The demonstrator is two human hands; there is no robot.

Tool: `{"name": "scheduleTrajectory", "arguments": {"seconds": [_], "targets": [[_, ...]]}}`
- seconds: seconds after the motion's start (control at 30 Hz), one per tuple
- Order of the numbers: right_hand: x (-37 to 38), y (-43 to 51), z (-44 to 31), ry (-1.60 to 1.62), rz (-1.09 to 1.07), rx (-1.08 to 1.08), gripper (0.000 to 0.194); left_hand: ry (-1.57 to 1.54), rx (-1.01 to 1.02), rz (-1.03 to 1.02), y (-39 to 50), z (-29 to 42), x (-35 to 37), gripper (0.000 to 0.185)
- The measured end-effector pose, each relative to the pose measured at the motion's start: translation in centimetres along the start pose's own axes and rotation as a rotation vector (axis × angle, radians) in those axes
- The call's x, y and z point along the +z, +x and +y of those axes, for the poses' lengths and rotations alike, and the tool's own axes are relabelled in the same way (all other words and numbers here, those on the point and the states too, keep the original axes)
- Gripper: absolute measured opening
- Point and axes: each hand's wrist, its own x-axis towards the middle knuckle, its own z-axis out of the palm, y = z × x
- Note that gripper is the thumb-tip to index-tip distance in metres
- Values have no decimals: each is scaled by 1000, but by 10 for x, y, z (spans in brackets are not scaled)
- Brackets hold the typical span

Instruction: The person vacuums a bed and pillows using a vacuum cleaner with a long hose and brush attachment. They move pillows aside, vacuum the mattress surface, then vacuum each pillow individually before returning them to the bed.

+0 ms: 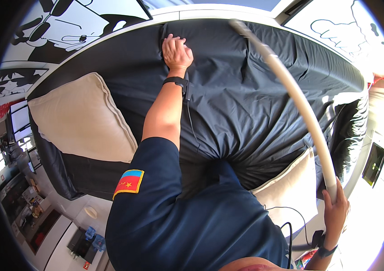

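Observation:
A black sofa (219,78) with a wrinkled, leather-like surface lies before me. My left hand (177,52) rests on its upper part, beside a dark fold or seam. The fingers are bent downward and their tips are hidden, so a grip on the material cannot be made out. At the far right, my right hand (336,210) is closed around the lower end of a long beige tube (300,98). The tube slants up and leftward across the sofa, and its blurred far end is over the sofa's top edge. It looks bent in this wide view.
One beige cushion (83,118) leans on the sofa at left; another beige cushion (290,189) lies by my right side. Framed cartoon pictures (87,30) stand behind the sofa. Thin black cables (192,122) run from my wrist straps. A low white cabinet (56,244) is at lower left.

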Motion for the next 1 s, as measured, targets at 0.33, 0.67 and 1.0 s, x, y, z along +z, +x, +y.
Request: {"name": "scheduleTrajectory", "arguments": {"seconds": [0.33, 0.67, 1.0], "targets": [[21, -57, 64, 152, -11, 527, 47, 27, 26, -2, 1, 1, -1, 19], [36, -49, 32, 105, -73, 247, 48, 72, 78, -15, 3, 0, -2, 17], [119, -106, 168, 359, 7, 864, 57, 73, 122, 17, 3, -2, 1, 18]]}}
